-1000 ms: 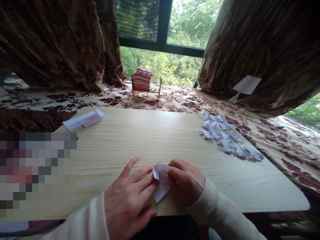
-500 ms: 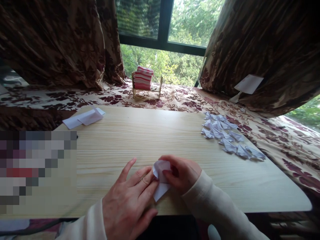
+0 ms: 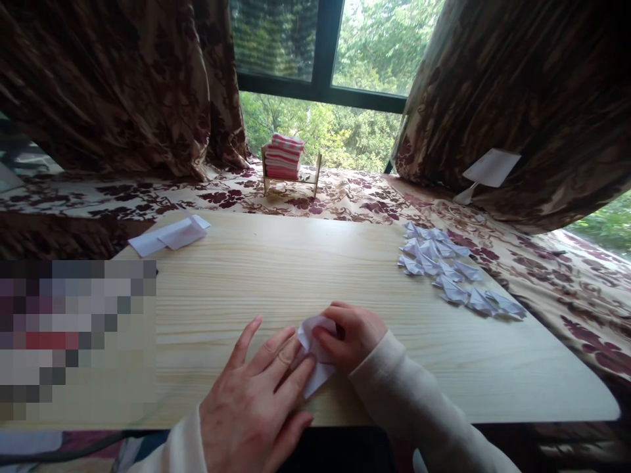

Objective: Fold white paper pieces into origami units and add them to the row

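Head: hands (image 3: 256,397) (image 3: 353,336) angled inward on paper (image 3: 319,377)

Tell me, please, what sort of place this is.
Probably a room in a home: patterned curtains hang beside a window, and folded striped cloths sit on a small stand.

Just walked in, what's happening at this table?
A person is handling a piece of white paper on the near side of a wooden table. The left hand lies spread over the paper's left edge; the right hand touches its upper part. Small folded paper pieces lie at the right; longer paper strips lie far left.
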Available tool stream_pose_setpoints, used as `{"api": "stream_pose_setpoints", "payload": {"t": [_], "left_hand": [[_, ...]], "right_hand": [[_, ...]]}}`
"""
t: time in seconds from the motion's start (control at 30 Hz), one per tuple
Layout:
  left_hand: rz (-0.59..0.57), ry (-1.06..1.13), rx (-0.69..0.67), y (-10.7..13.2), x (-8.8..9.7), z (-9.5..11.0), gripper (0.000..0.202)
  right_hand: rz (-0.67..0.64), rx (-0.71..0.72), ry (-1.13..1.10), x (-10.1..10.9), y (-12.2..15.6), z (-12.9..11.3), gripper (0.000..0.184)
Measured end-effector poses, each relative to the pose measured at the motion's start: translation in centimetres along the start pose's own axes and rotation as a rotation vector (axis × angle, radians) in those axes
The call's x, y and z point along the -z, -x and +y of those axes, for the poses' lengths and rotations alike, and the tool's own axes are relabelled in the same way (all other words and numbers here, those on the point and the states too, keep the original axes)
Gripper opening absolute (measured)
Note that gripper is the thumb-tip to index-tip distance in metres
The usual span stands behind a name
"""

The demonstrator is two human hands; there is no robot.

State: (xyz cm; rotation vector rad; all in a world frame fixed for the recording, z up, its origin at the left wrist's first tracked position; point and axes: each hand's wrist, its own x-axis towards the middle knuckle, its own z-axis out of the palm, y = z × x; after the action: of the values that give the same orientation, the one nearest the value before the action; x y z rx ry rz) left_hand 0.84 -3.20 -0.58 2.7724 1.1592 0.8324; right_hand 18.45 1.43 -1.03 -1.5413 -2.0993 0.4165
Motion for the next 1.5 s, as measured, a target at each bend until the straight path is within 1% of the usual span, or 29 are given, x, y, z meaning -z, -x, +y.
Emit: {"api": "stream_pose_setpoints", "payload": {"t": [0.03,0.13,0.2,0.37,0.43,0.53,0.6,0.67,0.73,0.8,0.93,1.0,1.13,1.33,1.43,1.5], "left_hand": [[0.004,-0.01,-0.004,0.0,-0.1,0.0,0.036],[0.028,-0.026,0.005,0.3,-0.4,0.2,0.037],[0.032,-0.05,0.02,0.5,-0.6,0.4,0.037],[-0.001,-0.128,0.025,0.9,-0.7,0.6,0.038],[0.003,-0.12,0.032,0.9,-0.7,0.6,0.039],[0.024,-0.093,0.035,0.9,-0.8,0.6,0.039],[0.029,-0.085,0.027,0.9,-0.8,0.5,0.038],[0.027,-0.09,0.023,0.9,-0.9,0.4,0.038],[0.03,-0.104,0.007,0.9,-1.0,0.3,0.039],[0.033,-0.125,-0.008,1.0,-1.1,0.1,0.04],[0.029,-0.149,-0.022,1.3,-1.4,-0.1,0.043],[0.034,-0.144,-0.018,1.3,-1.5,-0.1,0.044],[0.031,-0.134,-0.007,1.3,-1.6,0.1,0.044],[0.007,-0.149,-0.002,1.2,-1.5,0.1,0.044],[0.01,-0.155,-0.006,1.2,-1.5,0.1,0.044],[0.01,-0.153,-0.005,1.3,-1.5,0.2,0.044]], "right_hand": [[0.022,0.012,0.006,-0.2,0.1,0.1,0.014],[0.066,0.029,0.001,-0.4,0.5,0.2,0.012],[0.076,0.02,0.008,-0.3,0.9,0.1,0.011],[0.064,-0.005,0.033,0.1,1.3,-0.2,0.005],[0.046,0.011,0.025,0.1,1.2,-0.2,0.011],[0.02,0.043,0.036,-0.1,1.0,-0.1,0.007],[0.033,0.062,0.066,-0.2,1.0,-0.2,0.015],[0.063,0.071,0.097,-0.2,1.0,-0.3,0.017],[0.079,0.057,0.108,-0.1,1.3,-0.3,0.015],[0.082,0.021,0.093,0.2,1.6,-0.2,0.008],[0.074,-0.02,0.072,0.8,2.6,0.0,0.009],[0.096,-0.001,0.069,0.8,3.0,0.0,0.012],[0.168,0.03,0.035,0.2,3.2,-0.1,0.009],[0.219,0.127,-0.055,-0.6,3.1,-0.2,0.009],[0.228,0.119,-0.028,-0.4,3.1,-0.1,0.007],[0.224,0.108,-0.021,-0.2,3.1,-0.1,0.009]]}}
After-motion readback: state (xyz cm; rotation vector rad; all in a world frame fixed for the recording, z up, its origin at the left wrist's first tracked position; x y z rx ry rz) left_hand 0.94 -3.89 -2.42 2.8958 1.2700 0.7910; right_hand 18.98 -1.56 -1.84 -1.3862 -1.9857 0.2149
